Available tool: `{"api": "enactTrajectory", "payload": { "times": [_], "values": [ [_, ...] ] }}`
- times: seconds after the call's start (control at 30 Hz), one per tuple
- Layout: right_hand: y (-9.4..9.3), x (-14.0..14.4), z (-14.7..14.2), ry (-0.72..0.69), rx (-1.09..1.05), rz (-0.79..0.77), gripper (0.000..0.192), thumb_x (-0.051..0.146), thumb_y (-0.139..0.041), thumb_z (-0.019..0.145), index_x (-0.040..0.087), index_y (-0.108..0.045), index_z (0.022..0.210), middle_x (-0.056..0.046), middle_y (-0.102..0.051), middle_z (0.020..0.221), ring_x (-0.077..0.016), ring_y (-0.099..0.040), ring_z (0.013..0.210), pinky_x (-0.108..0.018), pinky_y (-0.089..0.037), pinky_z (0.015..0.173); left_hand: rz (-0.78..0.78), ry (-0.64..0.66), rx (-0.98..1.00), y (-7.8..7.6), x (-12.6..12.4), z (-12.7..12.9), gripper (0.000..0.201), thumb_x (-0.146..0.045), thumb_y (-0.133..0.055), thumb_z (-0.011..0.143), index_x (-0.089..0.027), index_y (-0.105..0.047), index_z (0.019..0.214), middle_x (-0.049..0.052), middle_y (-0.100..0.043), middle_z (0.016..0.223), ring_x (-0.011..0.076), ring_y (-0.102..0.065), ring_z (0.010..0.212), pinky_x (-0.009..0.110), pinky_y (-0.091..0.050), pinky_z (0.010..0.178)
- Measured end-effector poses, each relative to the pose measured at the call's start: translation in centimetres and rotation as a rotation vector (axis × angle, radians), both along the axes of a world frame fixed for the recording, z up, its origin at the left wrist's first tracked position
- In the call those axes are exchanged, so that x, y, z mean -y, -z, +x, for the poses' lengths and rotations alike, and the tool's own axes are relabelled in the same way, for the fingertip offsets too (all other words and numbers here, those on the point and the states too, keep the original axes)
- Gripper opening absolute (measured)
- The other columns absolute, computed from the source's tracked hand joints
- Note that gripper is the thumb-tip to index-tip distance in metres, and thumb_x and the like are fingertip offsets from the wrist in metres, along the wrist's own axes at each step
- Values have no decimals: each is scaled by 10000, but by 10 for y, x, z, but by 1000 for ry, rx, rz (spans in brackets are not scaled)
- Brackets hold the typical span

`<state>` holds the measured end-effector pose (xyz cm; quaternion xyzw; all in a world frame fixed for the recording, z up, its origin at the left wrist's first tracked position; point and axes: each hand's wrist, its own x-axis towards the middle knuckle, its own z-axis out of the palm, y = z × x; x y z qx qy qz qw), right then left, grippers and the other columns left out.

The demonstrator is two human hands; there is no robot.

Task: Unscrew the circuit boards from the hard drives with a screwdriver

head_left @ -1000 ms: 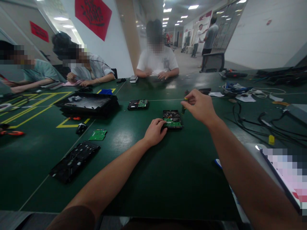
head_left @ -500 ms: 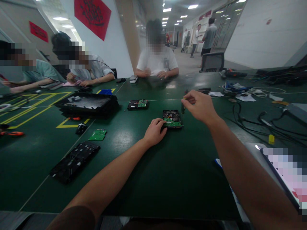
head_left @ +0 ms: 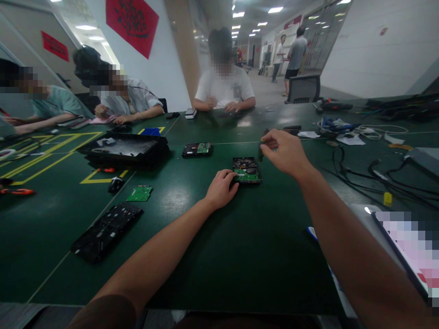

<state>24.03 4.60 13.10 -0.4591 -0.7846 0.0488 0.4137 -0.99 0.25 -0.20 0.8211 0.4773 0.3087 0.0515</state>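
Observation:
A hard drive (head_left: 246,171) with a green circuit board lies on the green table. My left hand (head_left: 221,188) rests at its left front side, fingers closed against the edge to hold it. Beside the drive's right rear, my right hand (head_left: 283,151) is raised with thumb and fingertips pinched on a slim dark tool, seemingly a small screwdriver (head_left: 260,154), held roughly upright. Its tip is too small to make out. Further back and left lies a second hard drive (head_left: 197,150), also with a green board.
Left of me are a black plastic frame (head_left: 107,232), a loose green circuit board (head_left: 139,193), a black mouse (head_left: 116,183) and a stacked black tray (head_left: 126,148). To the right lie black cables (head_left: 380,176) and a laptop (head_left: 365,224). Several people sit across the table.
My right hand and the screwdriver have shifted very slightly, the tool hanging a little differently. My left hand and the hard drive have stayed in place.

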Motion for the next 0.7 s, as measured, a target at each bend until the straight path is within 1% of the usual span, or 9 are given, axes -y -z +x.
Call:
{"api": "enactTrajectory", "payload": {
  "times": [0.1, 0.17, 0.27, 0.37, 0.47, 0.57, 0.7],
  "values": [
    [0, 0, 1, 58, -37, -5, 146, 282, -732, 850, 236, -667, 973, -96, -768, 1004, -280, -726, 881, -460, -594, 816, -2, -3, 0, 0, 0, 0, 339, -292, -643, 990, -224, -644, 1322, 125, -623, 1333, 300, -573, 1286, 504, -523, 1120],
    [1, 0, 1, 73, -56, -15, 164, 311, -753, 849, 235, -664, 964, -94, -767, 980, -278, -721, 869, -457, -591, 804, -1, -5, -2, 1, -1, 0, 344, -291, -647, 987, -216, -644, 1322, 131, -624, 1330, 302, -574, 1285, 504, -522, 1121],
    [1, 0, 1, 35, -34, -19, 140, 340, -739, 872, 243, -671, 946, -83, -760, 961, -280, -719, 879, -466, -591, 818, -3, -4, -8, 2, -2, 0, 353, -292, -646, 985, -203, -643, 1327, 140, -625, 1331, 307, -571, 1291, 508, -519, 1124],
    [1, -1, 1, 0, 13, 3, 124, 300, -723, 865, 247, -674, 967, -83, -754, 1004, -283, -720, 904, -477, -591, 842, -7, -6, -10, 3, -2, 0, 351, -292, -645, 987, -216, -640, 1330, 133, -623, 1335, 306, -570, 1299, 508, -519, 1126],
    [1, -1, 2, 43, 8, 11, 171, 275, -742, 840, 238, -659, 985, -95, -751, 1014, -287, -717, 896, -474, -585, 825, -5, -5, -7, 3, -2, 0, 350, -295, -644, 989, -214, -639, 1330, 132, -624, 1332, 305, -570, 1299, 506, -518, 1125],
    [2, -1, 2, 75, -25, -12, 193, 321, -761, 846, 239, -649, 980, -95, -754, 979, -293, -713, 884, -472, -581, 801, -6, -3, -5, 2, -1, 0, 350, -291, -641, 991, -206, -637, 1330, 137, -626, 1331, 305, -571, 1291, 506, -518, 1124],
    [0, -1, 2, 6, -3, -4, 112, 313, -705, 886, 249, -657, 964, -88, -756, 983, -290, -718, 901, -486, -587, 841, -5, -3, -5, -1, 0, 1, 346, -292, -633, 996, -209, -636, 1332, 135, -626, 1334, 304, -570, 1292, 504, -517, 1127]
  ]
}}
